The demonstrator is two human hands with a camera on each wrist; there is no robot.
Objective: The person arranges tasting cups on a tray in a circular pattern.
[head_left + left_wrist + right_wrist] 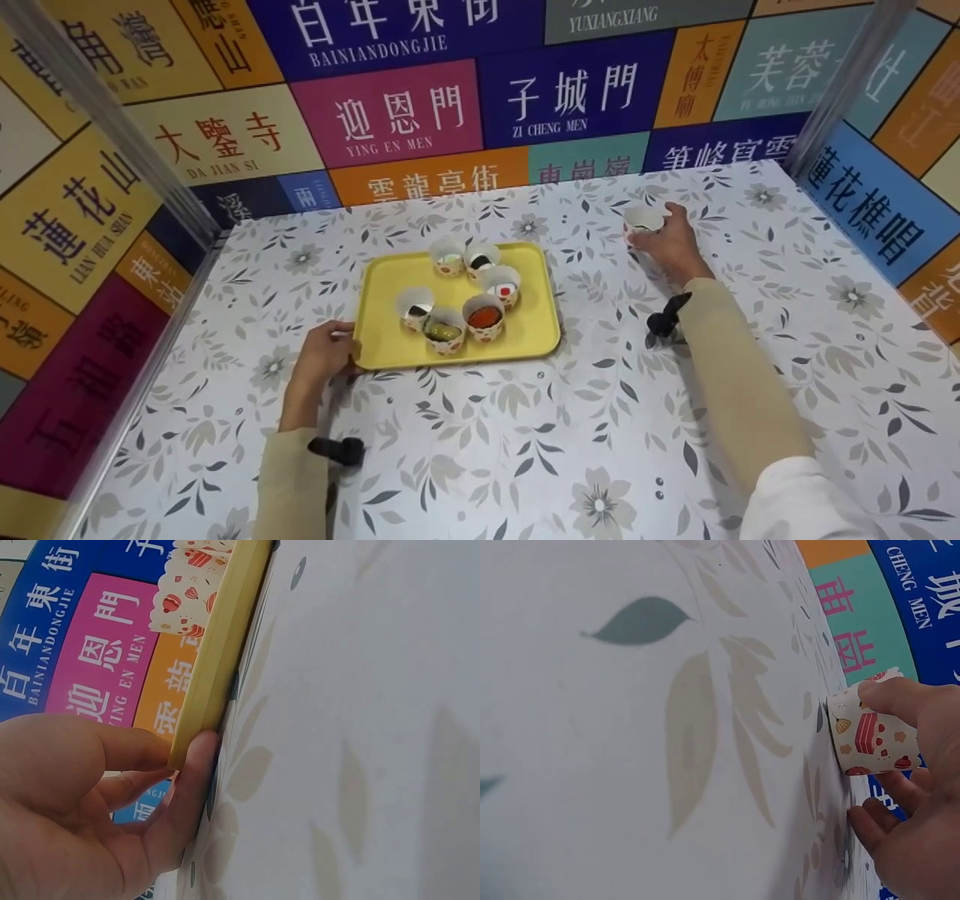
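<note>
My left hand (pixel 327 352) grips the left edge of a yellow tray (pixel 382 277); the left wrist view shows thumb and fingers pinching its rim (pixel 214 682). Several printed paper cups stand on the tray, among them one with red-orange content (pixel 485 318), one with green pieces (pixel 445 334) and one with a red-and-white item (pixel 502 288). Off to the right, at the back of the table, my right hand (pixel 673 241) holds another paper cup (pixel 642 219). In the right wrist view this cup (pixel 874 731) shows cake prints, with my thumb across its side.
A floral-patterned cloth (pixel 480 450) covers the table. Panels with large Chinese lettering (pixel 390 112) stand behind it and on both sides, with upright posts at the corners. A dark strap piece (pixel 346 451) sits on the left wrist, and a similar one (pixel 666 319) on the right.
</note>
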